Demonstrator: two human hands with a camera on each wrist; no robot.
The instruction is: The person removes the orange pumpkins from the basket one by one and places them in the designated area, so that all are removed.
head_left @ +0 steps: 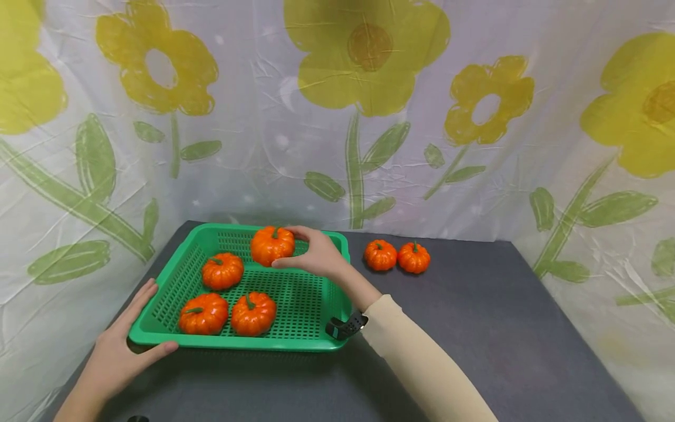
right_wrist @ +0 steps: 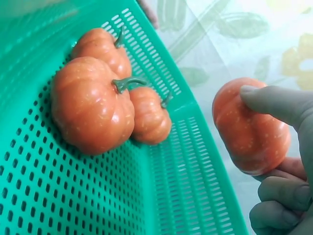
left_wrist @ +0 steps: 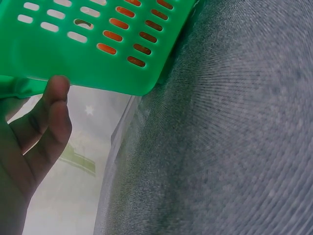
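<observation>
My right hand (head_left: 319, 255) pinches a small orange pumpkin (head_left: 271, 246) with a green stem, over the back part of a green basket (head_left: 311, 343). In the right wrist view, the thumb lies on one side of the held pumpkin (right_wrist: 249, 127) and the fingers on the other. Three more pumpkins rest inside the basket: one farther back (head_left: 222, 271) and two near its front wall (head_left: 204, 314) (head_left: 254, 315). My left hand (head_left: 118, 346) spans the front left corner, fingers extended along the left side and thumb at the front rim. Its fingertips (left_wrist: 59, 88) meet the rim in the left wrist view.
Two further pumpkins (head_left: 380, 255) (head_left: 413, 257) sit side by side on the dark grey table (head_left: 464, 328), right of the basket. A flowered curtain (head_left: 253, 146) hangs behind the table and along both sides. A black band (head_left: 346, 326) circles the right wrist.
</observation>
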